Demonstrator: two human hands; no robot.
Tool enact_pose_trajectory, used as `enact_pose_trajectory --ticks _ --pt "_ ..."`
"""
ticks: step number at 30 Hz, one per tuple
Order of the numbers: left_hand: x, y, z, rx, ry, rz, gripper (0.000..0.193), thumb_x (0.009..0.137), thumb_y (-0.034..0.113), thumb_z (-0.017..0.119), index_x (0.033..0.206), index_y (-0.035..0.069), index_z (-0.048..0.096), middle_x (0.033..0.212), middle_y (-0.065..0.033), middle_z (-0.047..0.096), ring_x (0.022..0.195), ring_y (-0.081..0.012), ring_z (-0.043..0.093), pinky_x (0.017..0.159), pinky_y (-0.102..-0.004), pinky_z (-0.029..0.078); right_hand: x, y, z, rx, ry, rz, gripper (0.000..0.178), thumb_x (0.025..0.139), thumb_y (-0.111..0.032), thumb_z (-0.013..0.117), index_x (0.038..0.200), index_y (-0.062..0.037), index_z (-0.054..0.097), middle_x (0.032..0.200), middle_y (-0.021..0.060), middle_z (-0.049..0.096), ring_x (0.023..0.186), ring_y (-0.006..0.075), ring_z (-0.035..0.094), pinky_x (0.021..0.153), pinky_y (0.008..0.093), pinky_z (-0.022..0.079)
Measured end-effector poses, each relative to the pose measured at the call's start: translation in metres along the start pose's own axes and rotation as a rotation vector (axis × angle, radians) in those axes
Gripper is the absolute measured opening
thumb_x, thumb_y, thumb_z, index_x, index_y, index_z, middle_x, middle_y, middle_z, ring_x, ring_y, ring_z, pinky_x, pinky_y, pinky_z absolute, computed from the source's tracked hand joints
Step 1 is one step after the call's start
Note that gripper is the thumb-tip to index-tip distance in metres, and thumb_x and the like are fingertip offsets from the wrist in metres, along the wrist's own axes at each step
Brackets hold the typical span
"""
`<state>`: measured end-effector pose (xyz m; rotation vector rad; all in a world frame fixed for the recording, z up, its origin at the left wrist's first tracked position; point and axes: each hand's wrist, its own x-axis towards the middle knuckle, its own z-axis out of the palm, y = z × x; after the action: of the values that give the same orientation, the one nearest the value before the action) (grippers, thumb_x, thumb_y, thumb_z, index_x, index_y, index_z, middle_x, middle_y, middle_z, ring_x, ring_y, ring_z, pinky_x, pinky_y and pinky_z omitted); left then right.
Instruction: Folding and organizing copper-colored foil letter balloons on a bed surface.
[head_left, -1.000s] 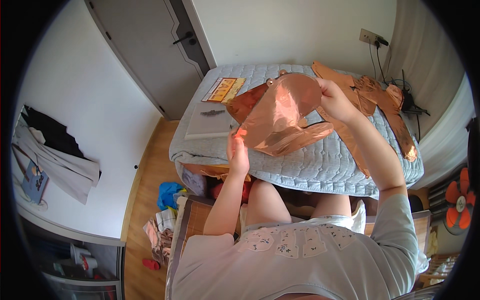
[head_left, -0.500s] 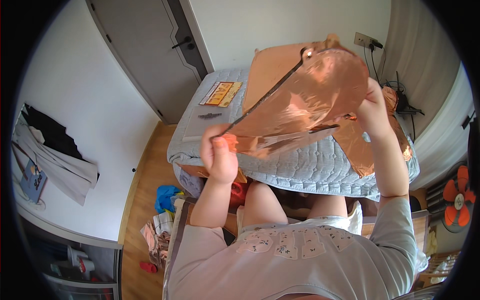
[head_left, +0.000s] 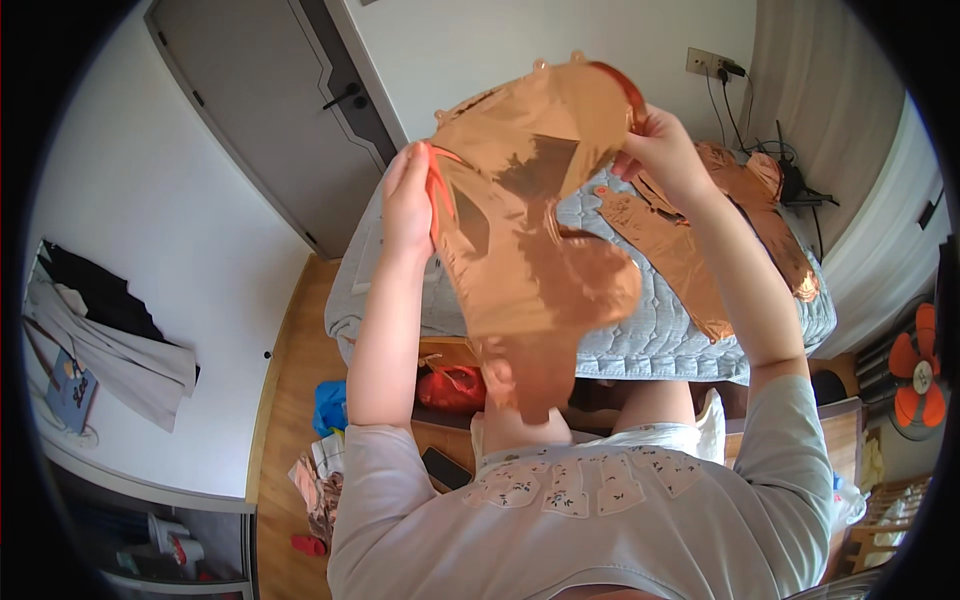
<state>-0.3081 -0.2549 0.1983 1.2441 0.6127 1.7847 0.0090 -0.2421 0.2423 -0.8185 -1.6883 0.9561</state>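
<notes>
A limp, copper-coloured foil balloon (head_left: 545, 285) hangs in front of me above the bed, flat and shiny, with small tabs along its top edge. My left hand (head_left: 407, 205) is closed on its left edge, where an orange strip shows by the fingers. At the upper right, my right hand (head_left: 662, 160) pinches the balloon's other edge between thumb and fingers. The lower end dangles down over my lap. More flat copper foil balloons (head_left: 675, 270) lie on the right part of the bed. The held balloon hides much of the mattress.
The bed (head_left: 650, 350) has a pale blue quilted cover. Under its front edge sits a red bag (head_left: 452, 388), and a dark phone (head_left: 446, 468) lies left of my lap. Cables (head_left: 790, 170) and an orange-bladed fan (head_left: 918, 378) are at the right; a grey door (head_left: 260, 110) stands behind left.
My left hand has risen and moved slightly left; my right hand has shifted up and left. The balloon has turned from stretched slantwise to hanging downward.
</notes>
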Motion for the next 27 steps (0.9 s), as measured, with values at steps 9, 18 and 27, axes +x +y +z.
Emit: enact_pose_trajectory --ticks 9,18,27 --pt "0.080 -0.166 -0.109 0.346 0.120 -0.468 0.036 0.110 0.030 0.049 0.131 0.003 0.059 0.127 -0.0067 0.066 0.115 -0.0180 0.063 0.097 -0.0351 0.051 0.024 0.081 -0.029 -0.549 0.235 0.002 0.020 0.097 -0.017 0.071 0.094 0.0021 0.067 0.075 -0.0042 0.057 0.069 0.0056 0.050 0.063 0.0225 0.043" --pt "0.106 -0.237 -0.152 0.358 0.241 -0.713 0.030 0.105 0.029 0.052 0.108 0.002 0.064 0.100 -0.0074 0.069 0.092 -0.0194 0.066 0.082 -0.0375 0.053 -0.023 0.007 -0.037 -0.179 0.112 -0.361 0.011 0.101 -0.007 0.061 0.111 -0.0024 0.062 0.099 -0.0001 0.061 0.086 0.0068 0.056 0.075 0.0243 0.049" --pt "0.114 -0.265 -0.191 0.213 0.319 -0.868 0.029 0.104 0.028 0.051 0.112 0.004 0.063 0.108 -0.0099 0.071 0.098 -0.0235 0.068 0.089 -0.0401 0.054 0.015 0.012 -0.058 0.316 0.400 -0.376 0.025 0.103 -0.023 0.061 0.112 -0.0006 0.065 0.092 0.0036 0.068 0.074 0.0129 0.067 0.066 0.0289 0.056"
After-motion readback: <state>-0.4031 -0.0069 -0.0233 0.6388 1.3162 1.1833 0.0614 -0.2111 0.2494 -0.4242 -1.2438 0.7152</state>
